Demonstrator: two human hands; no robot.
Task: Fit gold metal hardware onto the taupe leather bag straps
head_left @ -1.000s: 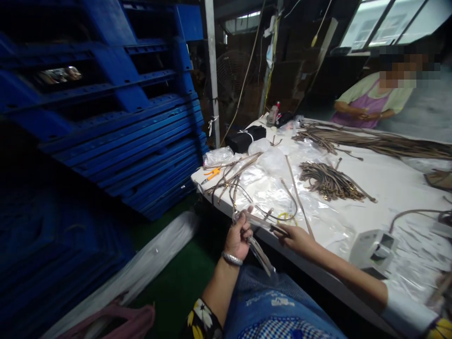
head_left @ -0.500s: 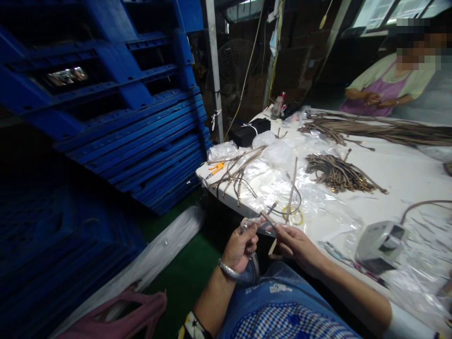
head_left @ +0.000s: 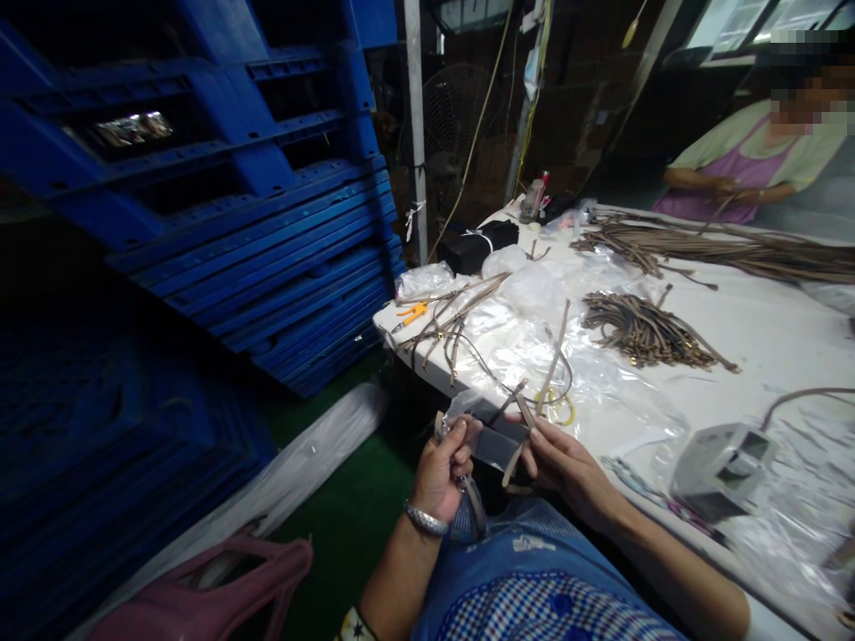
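Past the table's near edge, my left hand (head_left: 437, 472), a metal bangle on its wrist, is closed on a brown strap (head_left: 476, 507) whose loop hangs below the fingers. Clear plastic (head_left: 460, 405) bunches at its fingertips, and a see-through grey strip (head_left: 495, 448) spans toward the other hand. My right hand (head_left: 561, 458) pinches a light-brown strap (head_left: 525, 411); one end points up and a bent length hangs beneath. Just beyond the fingers, a thin dark cord and a yellow ring (head_left: 565, 411) lie on the table (head_left: 768, 329).
Strap bundles (head_left: 647, 329) and plastic film cover parts of the table. Orange-handled snips (head_left: 411, 313) lie near its left corner, a grey device (head_left: 721, 467) at right. Blue pallets (head_left: 300, 294) rise at left above a pink chair (head_left: 220, 579). A co-worker (head_left: 741, 169) handles a strap across the table.
My hands have moved apart, the left one shifting left, and the grey see-through strip now shows between them. The right-hand strap is turned more upright. The view has shifted slightly.
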